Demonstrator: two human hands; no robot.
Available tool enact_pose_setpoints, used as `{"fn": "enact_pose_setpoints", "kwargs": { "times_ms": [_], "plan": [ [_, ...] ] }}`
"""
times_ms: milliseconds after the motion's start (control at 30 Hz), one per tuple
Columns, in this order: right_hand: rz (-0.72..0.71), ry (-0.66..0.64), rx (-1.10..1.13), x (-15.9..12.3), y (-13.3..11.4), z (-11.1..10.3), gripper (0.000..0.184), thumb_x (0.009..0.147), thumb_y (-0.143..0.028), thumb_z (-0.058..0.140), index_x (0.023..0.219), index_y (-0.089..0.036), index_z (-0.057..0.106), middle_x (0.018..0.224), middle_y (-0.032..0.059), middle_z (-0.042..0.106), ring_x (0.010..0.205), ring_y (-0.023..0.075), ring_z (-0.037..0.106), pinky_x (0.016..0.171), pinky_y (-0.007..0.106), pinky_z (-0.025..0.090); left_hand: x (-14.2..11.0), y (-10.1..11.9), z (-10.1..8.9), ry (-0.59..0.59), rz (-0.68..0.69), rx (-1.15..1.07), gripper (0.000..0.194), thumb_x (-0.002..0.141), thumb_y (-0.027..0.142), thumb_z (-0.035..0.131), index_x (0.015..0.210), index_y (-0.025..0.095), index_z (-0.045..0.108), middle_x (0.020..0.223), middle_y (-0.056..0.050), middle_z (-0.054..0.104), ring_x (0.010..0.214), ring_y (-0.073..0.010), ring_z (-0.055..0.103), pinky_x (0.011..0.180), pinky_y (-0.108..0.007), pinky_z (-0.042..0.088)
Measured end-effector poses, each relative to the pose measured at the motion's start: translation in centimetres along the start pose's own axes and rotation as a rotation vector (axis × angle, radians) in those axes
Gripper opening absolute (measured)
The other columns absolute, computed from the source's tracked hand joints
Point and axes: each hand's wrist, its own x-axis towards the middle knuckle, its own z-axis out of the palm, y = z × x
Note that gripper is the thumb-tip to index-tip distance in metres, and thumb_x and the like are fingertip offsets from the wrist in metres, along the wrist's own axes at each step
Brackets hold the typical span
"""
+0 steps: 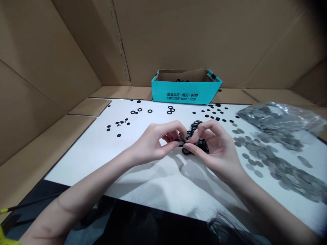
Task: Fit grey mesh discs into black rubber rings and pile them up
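Observation:
My left hand (163, 139) pinches a small black ring (181, 143) between thumb and fingertips, over the middle of the white table. From the other side my right hand (214, 143) has its thumb and forefinger pressed together at the edge of the same ring. Whether a disc sits inside the ring is hard to make out. Just behind and beneath the fingers lies a heap of black rings (196, 126), partly hidden by my right hand. Grey round discs (265, 153) are strewn to the right of that hand.
A turquoise box (186, 92) with dark pieces inside stands at the back. A clear plastic bag (281, 117) of grey discs lies at the right. Small black discs (119, 135) and loose rings (150, 111) are scattered toward the back. Cardboard walls (204, 37) surround the white table (84, 160).

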Motion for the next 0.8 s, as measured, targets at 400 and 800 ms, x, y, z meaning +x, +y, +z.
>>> {"fn": "enact_pose_setpoints", "kwargs": {
  "times_ms": [400,800],
  "plan": [
    [-0.053,-0.037,-0.154,-0.1,0.8,-0.1,0.024,0.082,-0.014,0.073,0.088,-0.026,0.052,0.074,-0.0068,0.059,0.069,0.0144,0.069,0.07,0.031,0.052,0.1,-0.4,-0.1,-0.002,0.038,0.046,0.019,0.091,0.01,0.057,0.106,0.021,0.058,0.094,0.0,0.067,0.081,-0.0105,0.066,0.076,-0.023,0.057],
    [-0.044,0.006,-0.11,-0.1,0.7,-0.1,0.026,0.082,-0.016,0.074,0.09,-0.027,0.052,0.074,-0.0066,0.064,0.072,0.0158,0.071,0.072,0.033,0.053,0.0,-1.0,0.9,0.066,0.017,-0.078,0.017,0.092,0.019,0.062,0.106,0.021,0.054,0.085,0.002,0.064,0.077,-0.0107,0.067,0.072,-0.022,0.057]
  ]
}}
